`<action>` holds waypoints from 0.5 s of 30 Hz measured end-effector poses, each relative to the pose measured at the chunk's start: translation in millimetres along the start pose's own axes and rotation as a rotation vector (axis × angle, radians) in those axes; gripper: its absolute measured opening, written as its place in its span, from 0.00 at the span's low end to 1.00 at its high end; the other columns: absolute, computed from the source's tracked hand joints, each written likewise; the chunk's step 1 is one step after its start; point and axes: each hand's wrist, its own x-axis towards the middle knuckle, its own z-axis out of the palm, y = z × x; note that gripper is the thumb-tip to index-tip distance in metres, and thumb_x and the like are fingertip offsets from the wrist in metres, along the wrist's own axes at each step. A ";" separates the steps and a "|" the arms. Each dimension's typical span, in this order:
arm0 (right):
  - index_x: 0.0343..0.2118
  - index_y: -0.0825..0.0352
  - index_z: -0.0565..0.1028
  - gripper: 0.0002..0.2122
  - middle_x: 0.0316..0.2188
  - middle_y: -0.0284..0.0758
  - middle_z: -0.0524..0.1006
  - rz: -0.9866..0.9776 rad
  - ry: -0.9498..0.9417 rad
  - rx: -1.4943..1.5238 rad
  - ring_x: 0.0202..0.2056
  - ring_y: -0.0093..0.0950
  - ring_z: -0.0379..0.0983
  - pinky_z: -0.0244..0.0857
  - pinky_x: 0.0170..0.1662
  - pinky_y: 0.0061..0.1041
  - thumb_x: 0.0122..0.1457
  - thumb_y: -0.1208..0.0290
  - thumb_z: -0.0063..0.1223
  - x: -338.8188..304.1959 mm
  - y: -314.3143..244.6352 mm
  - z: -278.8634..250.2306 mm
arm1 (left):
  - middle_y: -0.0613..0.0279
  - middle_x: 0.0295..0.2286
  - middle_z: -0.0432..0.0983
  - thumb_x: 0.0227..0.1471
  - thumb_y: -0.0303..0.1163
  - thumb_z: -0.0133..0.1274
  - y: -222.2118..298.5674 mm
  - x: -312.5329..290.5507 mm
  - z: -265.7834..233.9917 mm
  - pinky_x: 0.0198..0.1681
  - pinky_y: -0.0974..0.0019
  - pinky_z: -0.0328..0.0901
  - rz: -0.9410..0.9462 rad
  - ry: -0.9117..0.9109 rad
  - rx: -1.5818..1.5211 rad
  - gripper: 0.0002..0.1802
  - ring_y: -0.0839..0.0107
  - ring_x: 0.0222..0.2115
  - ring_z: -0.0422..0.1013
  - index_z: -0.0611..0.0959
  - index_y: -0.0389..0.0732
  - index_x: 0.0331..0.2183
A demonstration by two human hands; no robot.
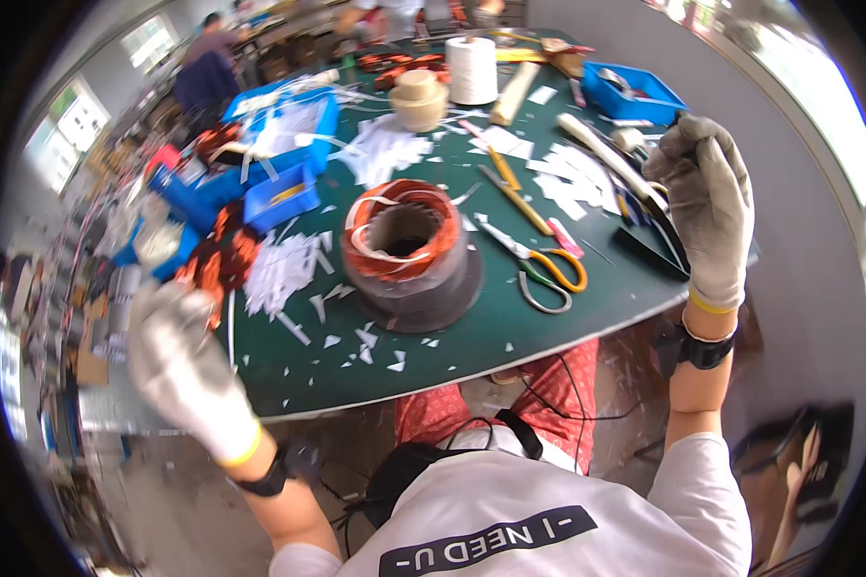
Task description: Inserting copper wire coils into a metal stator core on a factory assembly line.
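A motor stator with orange-red windings (445, 223) and white lacing stands upright on a dark round base (457, 300) mid-table. My left hand (188, 361), in a pale glove, is raised at the table's left edge near white paper slips (284, 274). Motion smears its fingers. My right hand (707, 207), also gloved, is raised at the right edge with its fingers curled in; whatever they may hold is hidden. Both hands are apart from the stator. Scissors (546, 272) with yellow and green handles lie right of it, beside a pink piece (565, 238) and a flat yellowish stick (517, 202).
A white thread spool (471, 72) and a cream roll (419, 104) stand farther back. Blue bins (281, 199) and orange coils (223, 260) crowd the left. A blue tray (635, 94) sits back right, and a black strip (645, 250) lies right. Other people work beyond.
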 end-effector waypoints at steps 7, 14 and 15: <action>0.48 0.72 0.76 0.15 0.34 0.31 0.78 0.402 0.491 -0.656 0.35 0.16 0.72 0.68 0.40 0.18 0.62 0.70 0.49 -47.0 52.3 -139.3 | 0.55 0.50 0.71 0.62 0.36 0.50 -92.1 -80.5 50.1 0.56 0.62 0.61 -0.430 -0.071 0.302 0.28 0.67 0.51 0.67 0.67 0.30 0.58; 0.41 0.69 0.79 0.14 0.39 0.50 0.79 0.423 0.332 -1.556 0.43 0.46 0.76 0.68 0.48 0.37 0.56 0.66 0.48 -0.7 95.6 -269.3 | 0.58 0.49 0.69 0.55 0.30 0.56 -122.8 -77.3 108.5 0.55 0.66 0.60 -0.711 -0.132 -0.061 0.29 0.70 0.48 0.67 0.68 0.33 0.55; 0.40 0.68 0.79 0.14 0.39 0.49 0.79 0.431 0.250 -1.603 0.43 0.46 0.76 0.68 0.48 0.38 0.56 0.65 0.48 20.0 109.1 -278.0 | 0.57 0.49 0.70 0.53 0.30 0.56 -127.8 -74.0 99.8 0.55 0.65 0.62 -0.705 -0.127 -0.081 0.30 0.69 0.49 0.68 0.67 0.33 0.56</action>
